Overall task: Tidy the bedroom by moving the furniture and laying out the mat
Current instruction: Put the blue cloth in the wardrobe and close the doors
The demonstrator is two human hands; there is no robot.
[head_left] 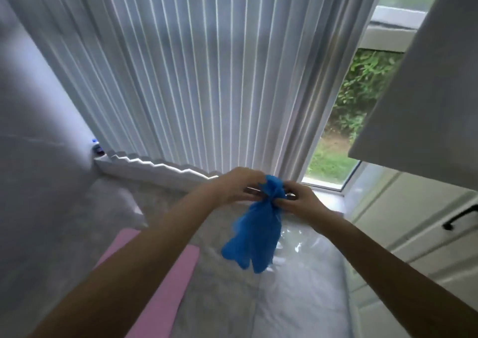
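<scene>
White vertical blinds (196, 79) fill the view from ten to one o'clock, and a plastic-wrapped mattress (297, 299) lies at six o'clock with the pink mat (165, 281) flat on the floor at seven. At centre, the left hand (232, 186) and right hand (301, 199) both pinch a blue cloth (254, 237), which hangs down between them.

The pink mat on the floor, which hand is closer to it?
Left. The left hand holds the blue cloth up above the pink mat's far end. The right hand holds the cloth too, farther right, over the shiny white plastic.
</scene>
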